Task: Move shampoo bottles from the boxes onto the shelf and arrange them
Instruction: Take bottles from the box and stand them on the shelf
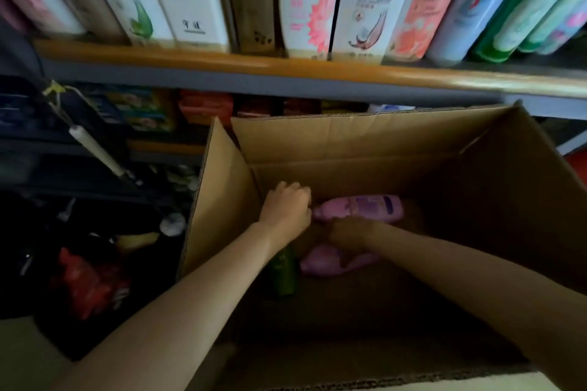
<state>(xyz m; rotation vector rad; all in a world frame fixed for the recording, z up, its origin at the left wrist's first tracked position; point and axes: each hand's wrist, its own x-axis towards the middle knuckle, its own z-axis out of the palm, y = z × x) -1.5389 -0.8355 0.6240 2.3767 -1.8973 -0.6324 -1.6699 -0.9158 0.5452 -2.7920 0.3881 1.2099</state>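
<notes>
Hands first: your left hand (287, 209), in the middle of the frame, is curled at the neck end of the upper pink bottle (360, 207), apparently pinching its cap. Your right hand (347, 232) reaches down over the lower pink bottle (333, 260); whether it has closed on it I cannot tell. Both bottles lie on their sides deep in the cardboard box (397, 140), a green bottle (282, 273) beside them. Tall box walls crowd your wrists, so I would lift straight up. On the shelf (222, 62) along the top, one gap (254, 9) shows between the standing bottles.
</notes>
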